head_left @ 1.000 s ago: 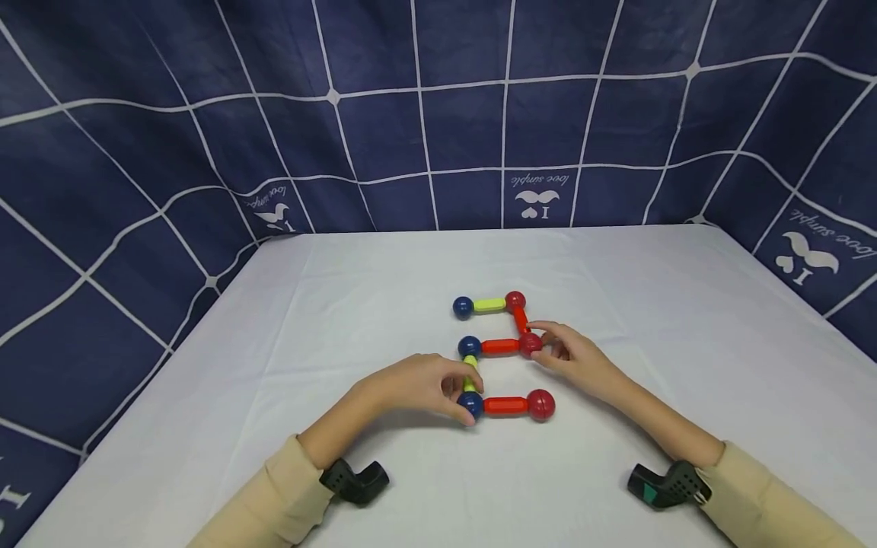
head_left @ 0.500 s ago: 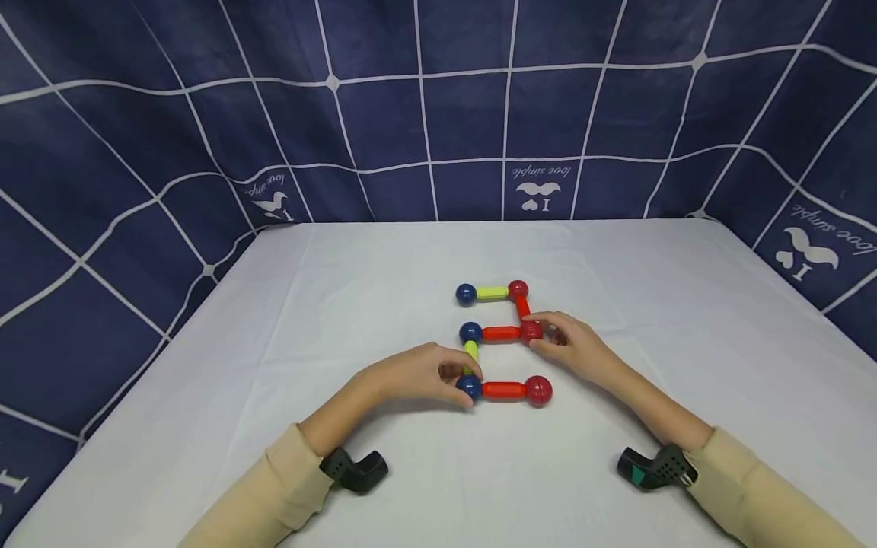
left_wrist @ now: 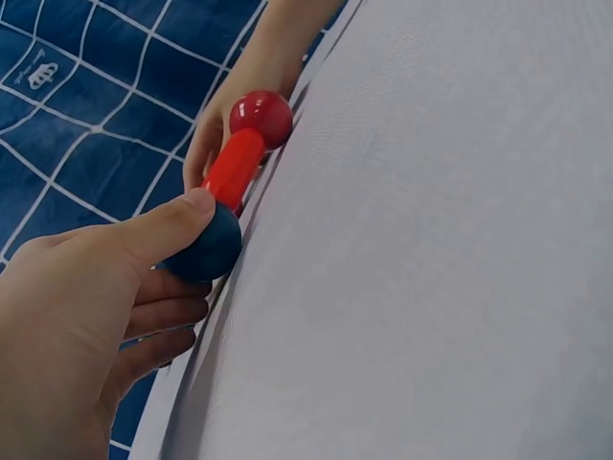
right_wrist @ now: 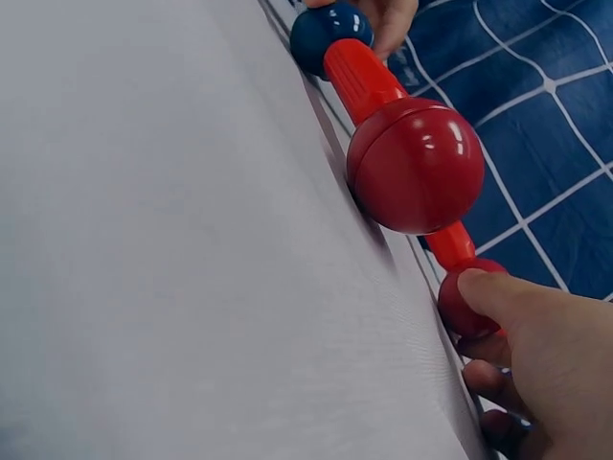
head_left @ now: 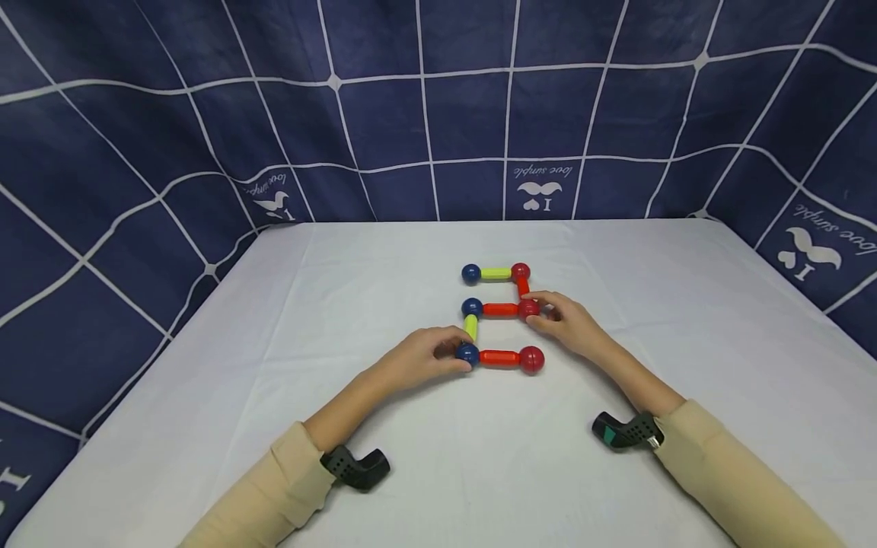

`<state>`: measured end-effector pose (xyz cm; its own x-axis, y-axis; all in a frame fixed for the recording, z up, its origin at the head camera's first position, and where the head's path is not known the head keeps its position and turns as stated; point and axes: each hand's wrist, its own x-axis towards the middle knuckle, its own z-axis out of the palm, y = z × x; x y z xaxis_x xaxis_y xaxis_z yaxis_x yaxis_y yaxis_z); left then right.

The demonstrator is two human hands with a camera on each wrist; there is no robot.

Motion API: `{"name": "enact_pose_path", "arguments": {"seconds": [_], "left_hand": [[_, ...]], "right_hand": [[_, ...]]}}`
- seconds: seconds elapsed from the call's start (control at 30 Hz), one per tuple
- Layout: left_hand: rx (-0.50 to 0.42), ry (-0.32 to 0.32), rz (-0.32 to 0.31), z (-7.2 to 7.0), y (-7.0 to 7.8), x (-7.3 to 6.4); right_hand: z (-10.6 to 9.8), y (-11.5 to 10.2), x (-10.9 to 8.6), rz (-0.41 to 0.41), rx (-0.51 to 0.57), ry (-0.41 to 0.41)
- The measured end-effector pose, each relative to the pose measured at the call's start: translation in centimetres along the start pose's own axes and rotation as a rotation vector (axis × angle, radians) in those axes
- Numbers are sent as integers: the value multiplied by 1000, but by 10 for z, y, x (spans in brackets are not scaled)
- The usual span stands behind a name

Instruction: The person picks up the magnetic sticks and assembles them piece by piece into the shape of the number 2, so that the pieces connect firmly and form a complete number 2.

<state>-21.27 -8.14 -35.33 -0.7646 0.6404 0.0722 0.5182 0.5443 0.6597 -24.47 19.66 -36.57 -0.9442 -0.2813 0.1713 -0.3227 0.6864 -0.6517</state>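
Observation:
A zigzag chain of magnetic balls and rods lies on the white table. Its far row runs from a blue ball (head_left: 470, 274) along a yellow-green rod (head_left: 496, 273) to a red ball (head_left: 521, 272). My right hand (head_left: 570, 327) pinches the middle red ball (head_left: 528, 309), thumb on its near side. A red rod (head_left: 500, 310) links that ball to the middle blue ball (head_left: 472, 307). Nearer, my left hand (head_left: 423, 358) holds the near blue ball (left_wrist: 206, 247) between thumb and fingers. From it a red rod (left_wrist: 233, 168) leads to the near red ball (right_wrist: 416, 165).
A white cloth (head_left: 438, 472) covers the table. Dark blue curtains (head_left: 384, 122) with white grid lines stand behind it and at both sides. Black wrist devices (head_left: 356, 468) sit at both cuffs.
Both hands have slid the whole chain away from me, toward the far edge of the table. Its shape stays the same. The head view also tilted a little early on.

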Motion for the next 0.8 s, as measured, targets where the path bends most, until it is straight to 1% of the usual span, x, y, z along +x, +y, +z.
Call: {"name": "enact_pose_path", "arguments": {"seconds": [0.17,0.27,0.57,0.7,0.8], "left_hand": [[-12,34,7,2,-2,2],[-11,42,-3,4,-3,3],[-34,40,-12,8,-3,4],[-36,35,-31,8,-2,3],[-32,36,-30,9,-1,3]], "right_hand": [[1,2,8,-7,12,-2],[2,2,11,-4,20,-7],[4,4,9,16,22,-3],[5,7,8,14,18,-3],[6,7,6,10,20,0]]}}
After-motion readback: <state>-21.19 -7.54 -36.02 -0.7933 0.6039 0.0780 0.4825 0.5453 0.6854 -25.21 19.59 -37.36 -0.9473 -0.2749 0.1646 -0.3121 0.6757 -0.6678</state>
